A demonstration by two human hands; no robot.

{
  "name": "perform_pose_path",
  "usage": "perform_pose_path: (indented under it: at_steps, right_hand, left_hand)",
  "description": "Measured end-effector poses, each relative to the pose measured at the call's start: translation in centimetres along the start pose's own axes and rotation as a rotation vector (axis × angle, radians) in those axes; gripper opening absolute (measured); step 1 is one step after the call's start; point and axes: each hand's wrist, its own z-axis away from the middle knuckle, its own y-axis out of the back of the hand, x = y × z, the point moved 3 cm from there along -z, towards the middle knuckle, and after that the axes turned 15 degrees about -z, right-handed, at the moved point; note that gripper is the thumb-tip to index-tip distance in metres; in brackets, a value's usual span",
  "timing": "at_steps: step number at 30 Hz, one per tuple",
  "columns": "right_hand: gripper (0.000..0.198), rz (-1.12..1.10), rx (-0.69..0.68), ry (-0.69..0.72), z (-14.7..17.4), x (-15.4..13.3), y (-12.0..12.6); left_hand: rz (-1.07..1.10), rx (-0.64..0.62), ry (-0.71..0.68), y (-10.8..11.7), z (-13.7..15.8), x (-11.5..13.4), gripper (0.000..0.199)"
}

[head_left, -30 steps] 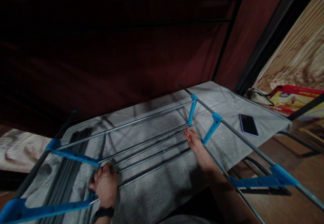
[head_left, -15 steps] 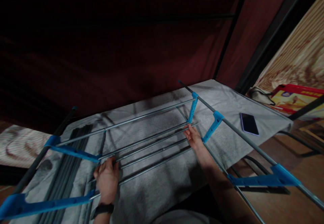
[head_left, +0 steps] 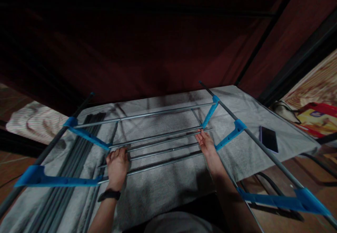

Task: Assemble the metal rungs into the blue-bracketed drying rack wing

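Note:
A rack of grey metal tubes with blue plastic brackets spreads in front of me. My left hand point(head_left: 117, 162) curls over the left ends of the inner rods, between the left rear bracket point(head_left: 89, 138) and the left front bracket point(head_left: 65, 181). My right hand point(head_left: 205, 143) pinches a thin metal rod point(head_left: 163, 142) near its right end, close to the right rear bracket point(head_left: 210, 113). This rod runs across between my two hands, and its right tip pokes past my right fingers. Another right bracket point(head_left: 230, 135) lies just beside my right wrist. My left fingertips are partly hidden.
Several loose grey tubes point(head_left: 63, 176) lie together at the left on the grey cloth point(head_left: 163, 198). A phone point(head_left: 268, 139) rests on the cloth at the right. A further blue bracket point(head_left: 276, 200) juts out at lower right. A red and yellow box point(head_left: 319, 118) stands beyond.
My view has shifted, so the rack and phone sit differently in the picture. Both hands remain at about the same places on the rack.

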Motion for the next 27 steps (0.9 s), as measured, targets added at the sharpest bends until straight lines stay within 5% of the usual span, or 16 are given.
perform_pose_path:
  at_steps: [16, 27]
  right_hand:
    - [0.02, 0.179, 0.004, -0.049, -2.0, -0.3, 2.2]
    - [0.016, 0.337, 0.008, 0.042, -3.0, -0.7, 3.2]
  left_hand:
    - [0.122, -0.047, -0.005, 0.9, 0.3, 0.9, 0.035]
    - [0.14, -0.054, -0.047, 1.0, 0.5, 1.5, 0.033]
